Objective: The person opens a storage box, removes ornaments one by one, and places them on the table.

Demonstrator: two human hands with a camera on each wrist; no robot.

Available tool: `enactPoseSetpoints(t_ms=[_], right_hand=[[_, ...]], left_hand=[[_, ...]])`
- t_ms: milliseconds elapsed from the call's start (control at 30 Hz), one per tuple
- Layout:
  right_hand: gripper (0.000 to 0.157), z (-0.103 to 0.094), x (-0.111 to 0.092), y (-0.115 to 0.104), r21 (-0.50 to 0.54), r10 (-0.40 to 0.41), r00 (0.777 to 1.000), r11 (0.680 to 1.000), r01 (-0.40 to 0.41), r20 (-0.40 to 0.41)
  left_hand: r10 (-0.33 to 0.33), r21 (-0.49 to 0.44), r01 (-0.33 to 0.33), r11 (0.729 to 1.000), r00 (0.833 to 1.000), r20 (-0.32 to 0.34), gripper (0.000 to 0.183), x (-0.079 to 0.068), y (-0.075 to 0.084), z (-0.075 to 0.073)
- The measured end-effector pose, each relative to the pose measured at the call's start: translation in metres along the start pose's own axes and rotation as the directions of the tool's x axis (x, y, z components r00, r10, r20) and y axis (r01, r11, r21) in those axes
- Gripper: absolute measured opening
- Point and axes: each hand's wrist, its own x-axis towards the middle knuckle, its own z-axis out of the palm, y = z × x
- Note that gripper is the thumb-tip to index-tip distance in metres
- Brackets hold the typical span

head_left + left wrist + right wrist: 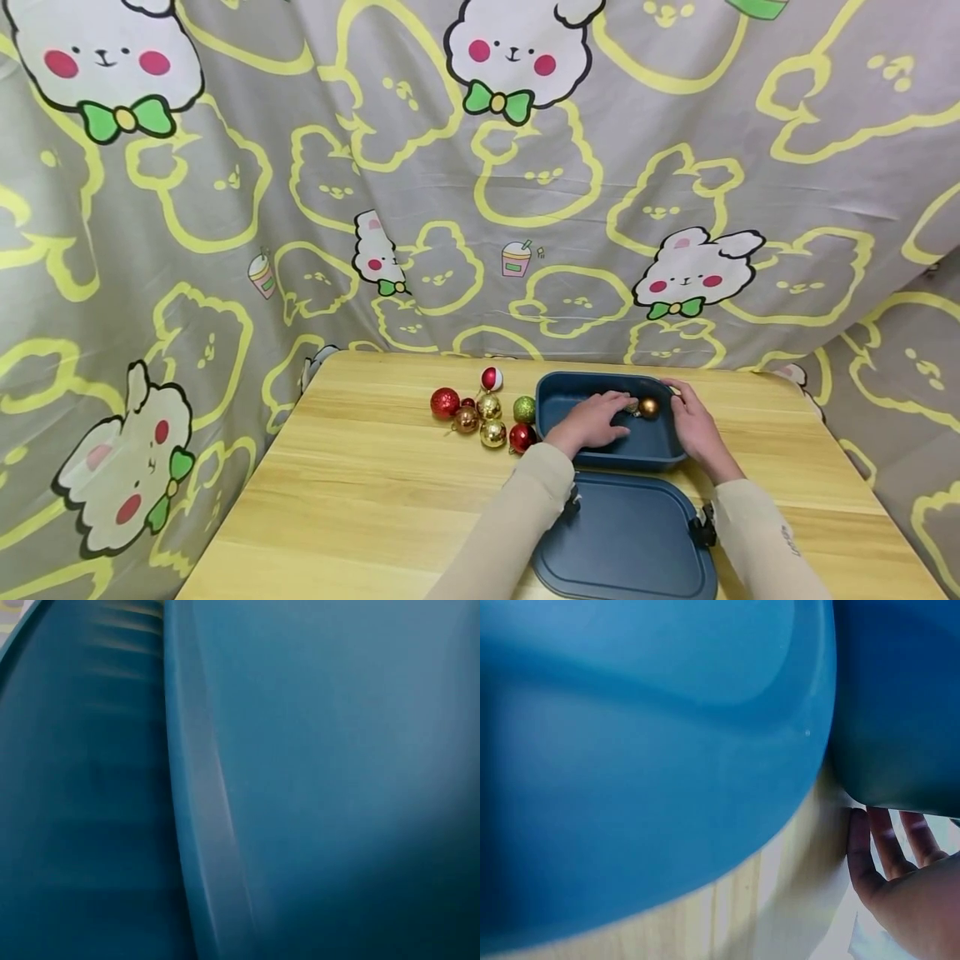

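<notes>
A dark blue rectangular box (558, 392) stands uncovered on the table, with a bronze Christmas bauble (648, 407) inside toward its right end. Over the box's inside is my left hand (596, 421), thumb apart from the fingers, fingertips close to the bauble's small metal cap; the undersides of the fingers are hidden. My right hand (696, 421) rests against the box's right outer wall, fingers fairly straight, also visible as a hand (907, 885) in the right wrist view. The flat blue lid (626, 533) lies in front of the box, below both wrists. The left wrist view shows only blue surfaces.
Left of the box several baubles cluster on the wooden table (337, 467): red glitter (445, 402), gold (492, 433), green (524, 408), shiny red (522, 437) and red-and-white (491, 379). A patterned curtain (450, 208) hangs behind the table's back edge.
</notes>
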Motion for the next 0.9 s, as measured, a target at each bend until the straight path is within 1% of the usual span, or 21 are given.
enactPoseSetpoints(t_ms=[67,233,367,467,600,900], right_hand=[[0.051,0.0002,-0.0003,0.0002,-0.001,-0.003,1.000,1.000,0.003,0.002],[0.050,-0.0003,-0.0004,0.0007,0.002,-0.016,1.000,1.000,0.016,-0.006],[0.051,-0.0007,-0.0004,0.0005,0.006,-0.010,1.000,1.000,0.010,-0.003],[0.051,-0.0008,-0.0003,0.0001,0.004,-0.006,1.000,1.000,0.006,-0.003],[0.051,-0.0005,-0.0008,-0.0003,0.005,-0.001,1.000,1.000,0.001,-0.001],[0.051,-0.0013,-0.0005,-0.0021,0.002,-0.002,1.000,1.000,0.002,0.005]], left_hand=[[0.002,0.003,-0.002,1.000,1.000,-0.005,0.055,-0.0005,0.0000,0.0003],[0.017,0.004,-0.017,1.000,0.999,-0.050,0.045,0.0001,-0.0017,0.0029],[0.057,0.028,-0.055,0.998,0.994,-0.092,0.032,0.0018,-0.0033,0.0048],[0.089,0.051,-0.084,0.995,0.990,-0.110,0.025,0.0027,-0.0039,0.0051],[0.110,0.065,-0.103,0.993,0.987,-0.116,0.022,0.0024,-0.0043,0.0047],[0.102,0.021,-0.100,0.995,0.986,-0.136,0.018,0.0018,-0.0045,0.0036]])
